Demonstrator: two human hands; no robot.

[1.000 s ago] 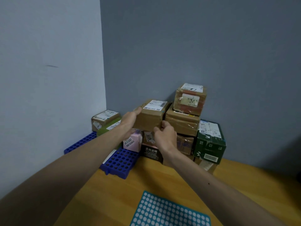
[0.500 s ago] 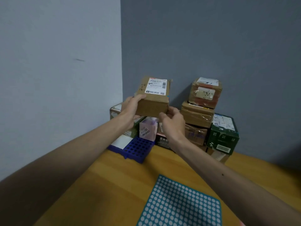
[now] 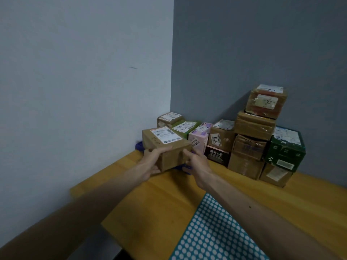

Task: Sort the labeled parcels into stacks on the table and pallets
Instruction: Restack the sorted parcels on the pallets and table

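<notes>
While both hands grip it, the brown parcel (image 3: 166,147) sits low over the blue pallet (image 3: 139,146) at the far left corner of the table (image 3: 159,203), its white label (image 3: 165,136) facing up. Whether it touches the pallet cannot be told. The left hand (image 3: 150,163) curls round the near left corner, thumb at the top edge, fingers beneath. The right hand (image 3: 195,165) clasps the near right corner, thumb on the front face, fingers wrapped behind. A taller stack of parcels (image 3: 257,132) stands to the right.

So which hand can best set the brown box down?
Probably left: the left hand cups the lower corner of the brown box, carrying it, while the right hand only pinches its side.
</notes>
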